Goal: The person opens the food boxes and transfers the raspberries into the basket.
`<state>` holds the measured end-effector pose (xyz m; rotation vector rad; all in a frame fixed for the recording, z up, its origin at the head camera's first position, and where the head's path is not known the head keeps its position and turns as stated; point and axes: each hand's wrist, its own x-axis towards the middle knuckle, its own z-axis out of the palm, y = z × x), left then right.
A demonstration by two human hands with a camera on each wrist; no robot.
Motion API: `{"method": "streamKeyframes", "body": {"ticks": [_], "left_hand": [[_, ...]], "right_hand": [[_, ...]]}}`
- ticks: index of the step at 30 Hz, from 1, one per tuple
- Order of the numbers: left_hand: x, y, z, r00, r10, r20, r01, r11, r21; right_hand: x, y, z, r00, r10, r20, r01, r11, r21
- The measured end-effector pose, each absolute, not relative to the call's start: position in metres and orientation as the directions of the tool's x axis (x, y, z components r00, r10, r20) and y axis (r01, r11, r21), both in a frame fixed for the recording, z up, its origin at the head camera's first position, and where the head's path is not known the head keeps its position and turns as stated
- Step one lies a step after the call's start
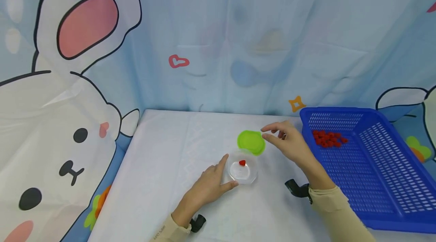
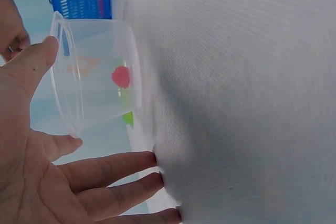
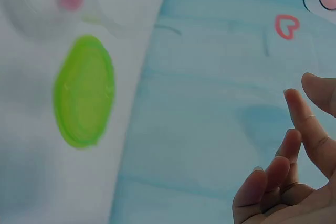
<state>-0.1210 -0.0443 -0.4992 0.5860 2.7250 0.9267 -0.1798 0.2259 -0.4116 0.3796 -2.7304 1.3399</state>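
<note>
A clear plastic cup (image 1: pixel 250 176) stands upright on the white table, with one small red piece (image 1: pixel 242 163) inside. My left hand (image 1: pixel 208 184) is at the cup's left side, its thumb and index finger spread along the rim. In the left wrist view, the other fingertips (image 2: pixel 152 158) rest against the tablecloth. Behind the cup lies a flat, bright green lid (image 1: pixel 251 141), close to its far edge. To the right of the lid, my right hand (image 1: pixel 289 141) hovers with thumb and index fingertips apart and nothing between them.
On the right is a large blue plastic basket (image 1: pixel 374 176) with a pile of red pieces (image 1: pixel 328 138) in its far left corner. A printed cloth backdrop (image 1: pixel 218 45) hangs behind the table. Each wrist carries a black camera mount (image 1: pixel 297 188).
</note>
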Motion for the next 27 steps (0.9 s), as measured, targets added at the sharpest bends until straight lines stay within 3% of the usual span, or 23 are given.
{"method": "streamKeyframes", "body": {"ticks": [9, 17, 23, 27], "left_hand": [[-0.122, -0.044, -0.499, -0.895, 0.443, -0.053, 0.323, 0.724, 0.609], [-0.122, -0.043, -0.5, -0.897, 0.435, -0.072, 0.309, 0.736, 0.602], [-0.121, -0.044, -0.501, -0.896, 0.439, -0.071, 0.314, 0.737, 0.599], [-0.12, -0.045, -0.501, -0.897, 0.437, -0.065, 0.316, 0.737, 0.598]], "right_hand": [[-0.181, 0.204, -0.462, -0.941, -0.273, 0.2, -0.327, 0.579, -0.747], [-0.174, 0.193, -0.489, -0.946, -0.284, 0.158, -0.308, 0.628, -0.715], [-0.172, 0.185, -0.498, -0.933, -0.306, 0.19, -0.356, 0.709, -0.609], [-0.171, 0.18, -0.498, -0.916, -0.336, 0.218, -0.4, 0.786, -0.471]]}}
